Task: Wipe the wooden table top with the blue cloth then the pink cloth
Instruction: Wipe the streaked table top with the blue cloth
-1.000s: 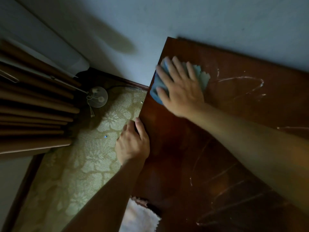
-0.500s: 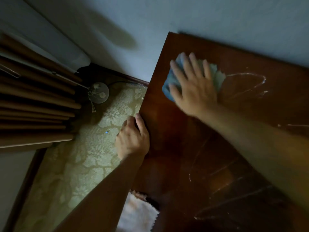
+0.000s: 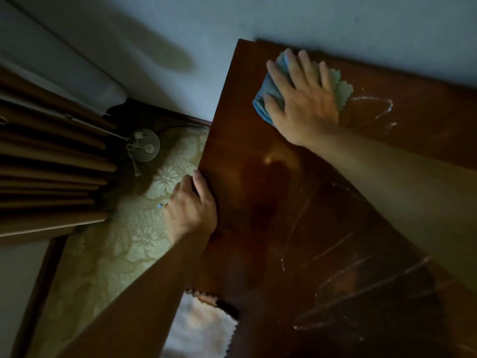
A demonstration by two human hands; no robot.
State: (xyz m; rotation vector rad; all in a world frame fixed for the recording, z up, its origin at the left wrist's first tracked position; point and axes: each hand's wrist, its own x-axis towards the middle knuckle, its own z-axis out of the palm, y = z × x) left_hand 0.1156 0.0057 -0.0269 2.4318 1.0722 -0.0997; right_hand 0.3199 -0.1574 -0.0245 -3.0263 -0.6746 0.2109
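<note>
Dim walls are framing the table (image 3: 258, 202), streaks remaining; the right hand (image 3: 302, 104) is pressing the blue cloth (image 3: 268, 99) flat-fingered, the left hand (image 3: 191, 208) gripping the edge, the pink cloth (image 3: 201, 324) waiting.

The table (image 3: 258, 202) has a dark reddish-brown glossy wooden top, its far edge against the wall, with pale streaks and smears across its right and near parts. The blue cloth (image 3: 268, 99) lies bunched and flat on the top near the far left corner, its scalloped paler edge showing to the right, largely covered by a spread hand. The pink cloth (image 3: 204, 329) is pale and fluffy with a zigzag edge, at the table's near left edge, partly hidden
</note>
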